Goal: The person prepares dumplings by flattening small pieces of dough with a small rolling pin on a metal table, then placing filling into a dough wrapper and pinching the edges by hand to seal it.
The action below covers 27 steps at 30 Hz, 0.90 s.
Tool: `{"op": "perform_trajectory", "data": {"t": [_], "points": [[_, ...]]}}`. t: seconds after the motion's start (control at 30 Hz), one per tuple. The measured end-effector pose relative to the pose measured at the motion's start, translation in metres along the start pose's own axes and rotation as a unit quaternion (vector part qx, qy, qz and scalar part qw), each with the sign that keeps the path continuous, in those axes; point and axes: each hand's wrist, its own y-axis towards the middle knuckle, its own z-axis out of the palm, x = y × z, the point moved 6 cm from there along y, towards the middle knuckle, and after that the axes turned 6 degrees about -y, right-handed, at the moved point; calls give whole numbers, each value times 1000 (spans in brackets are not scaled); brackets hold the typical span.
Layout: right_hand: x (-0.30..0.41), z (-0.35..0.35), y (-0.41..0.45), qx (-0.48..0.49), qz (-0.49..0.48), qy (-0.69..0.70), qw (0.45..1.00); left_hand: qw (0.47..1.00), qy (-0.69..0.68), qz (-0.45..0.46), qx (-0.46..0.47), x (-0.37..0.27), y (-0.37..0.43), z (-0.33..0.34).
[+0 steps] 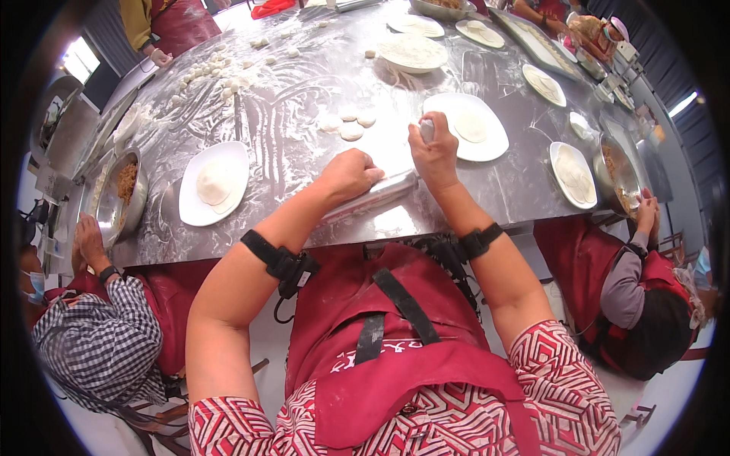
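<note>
My left hand (pixel 355 172) is curled at the front of the floured steel table (pixel 285 188), just above a shiny metal bar or cylinder (pixel 382 191); whether its fingers grip anything is hidden. To its right, my right hand (pixel 434 149) is closed around a grey rod-like thing (pixel 426 130), whose end shows between thumb and fingers. Beside that hand lies a white plate (pixel 493 137) bearing a thin round dough wrapper (pixel 471 125). Several small flattened dough discs (pixel 351 131) sit beyond my hands. A second white plate (pixel 228 162) at left holds stacked wrappers (pixel 214 185).
Steel bowls of brown filling stand at left (pixel 140 196) and right (pixel 604 171), near co-workers' hands. Farther back are a white dish of flour (pixel 412 54), scattered dough pieces (pixel 211 68), more wrapper plates (pixel 576 196) and a long tray (pixel 533 45).
</note>
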Motion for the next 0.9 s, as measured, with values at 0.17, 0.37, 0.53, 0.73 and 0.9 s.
{"op": "perform_trajectory", "data": {"t": [0.17, 0.37, 0.53, 0.73, 0.9], "points": [[7, -37, -58, 4, 20, 48, 999, 999, 14, 27, -15, 33, -12, -2], [-1, -13, -17, -15, 10, 5, 1000, 994, -91, -48, 29, 18, -14, 5], [10, -8, -18, -9, 4, -3, 1000, 1000, -16, 3, 14, 13, 2, 2], [19, -51, -68, -18, -6, 62, 998, 986, -144, -44, 66, 42, -22, 4], [5, 0, -5, -3, 14, -7, 1000, 998, -42, -1, 39, 5, -2, 1]]}}
